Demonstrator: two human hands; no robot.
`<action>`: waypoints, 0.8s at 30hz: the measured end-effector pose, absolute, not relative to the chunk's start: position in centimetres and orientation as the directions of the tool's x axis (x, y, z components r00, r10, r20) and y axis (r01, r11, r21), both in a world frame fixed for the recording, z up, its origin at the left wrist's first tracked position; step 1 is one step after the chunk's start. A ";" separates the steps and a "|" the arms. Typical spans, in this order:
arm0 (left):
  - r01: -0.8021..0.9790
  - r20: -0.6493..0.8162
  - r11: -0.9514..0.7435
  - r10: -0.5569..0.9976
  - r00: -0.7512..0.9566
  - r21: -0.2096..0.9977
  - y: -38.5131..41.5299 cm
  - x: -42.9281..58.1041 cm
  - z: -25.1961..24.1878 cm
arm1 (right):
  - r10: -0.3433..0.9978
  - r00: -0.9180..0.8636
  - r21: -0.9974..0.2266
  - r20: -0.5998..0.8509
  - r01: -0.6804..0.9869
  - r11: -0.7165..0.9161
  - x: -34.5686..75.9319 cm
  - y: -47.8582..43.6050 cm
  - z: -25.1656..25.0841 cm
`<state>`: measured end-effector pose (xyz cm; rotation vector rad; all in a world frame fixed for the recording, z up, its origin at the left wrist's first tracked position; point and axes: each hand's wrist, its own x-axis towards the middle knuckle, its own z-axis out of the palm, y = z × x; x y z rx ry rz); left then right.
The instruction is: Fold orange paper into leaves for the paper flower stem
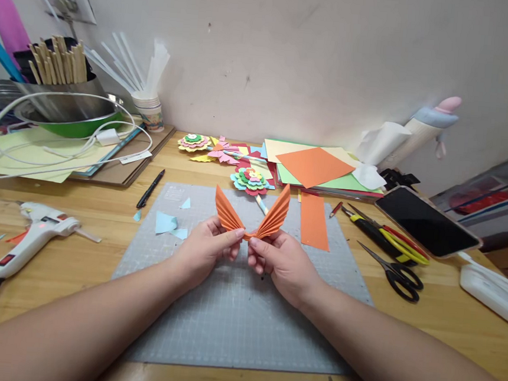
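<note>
Between my two hands is a pleated orange paper [274, 215], bent at its middle so that two fan-like wings rise in a V. My left hand [211, 243] pinches it just left of the fold, thumb on top. On the other side of the fold, my right hand [277, 255] grips it the same way, fingertips close to the left ones. Both hands are above the grey cutting mat [233, 325]. Behind the wings lies a layered paper flower [251, 180] on a striped straw. An orange paper strip [315, 219] rests on the mat's upper right.
Blue paper scraps [165, 223] and a black pen [150, 189] lie to the left, with a glue gun [32, 233] farther out. Scissors [400, 277], pliers [377, 237] and a phone [427, 220] are at the right. Stacked coloured paper [356, 184] sits by the wall.
</note>
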<state>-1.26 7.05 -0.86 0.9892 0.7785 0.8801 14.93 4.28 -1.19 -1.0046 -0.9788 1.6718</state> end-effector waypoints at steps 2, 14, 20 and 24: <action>-0.245 -0.183 0.323 0.867 0.463 0.914 6.9 -1.2 -0.9 | 0.963 -0.213 -0.951 -0.163 -0.226 -0.211 14.9 4.2 -1.1; -0.280 -0.276 0.472 0.802 0.530 0.836 6.2 -0.6 -0.6 | 0.930 -0.194 -0.888 0.313 0.287 0.359 15.6 3.5 -1.1; -0.244 -0.172 0.313 0.867 0.467 0.918 5.8 -0.6 -0.3 | 0.743 -0.299 -0.671 0.599 0.319 0.669 16.0 3.4 -1.0; -0.198 -0.104 0.230 0.861 0.499 0.953 5.7 -0.7 -0.3 | 0.718 -0.313 -0.634 0.622 0.337 0.696 16.2 3.2 -1.0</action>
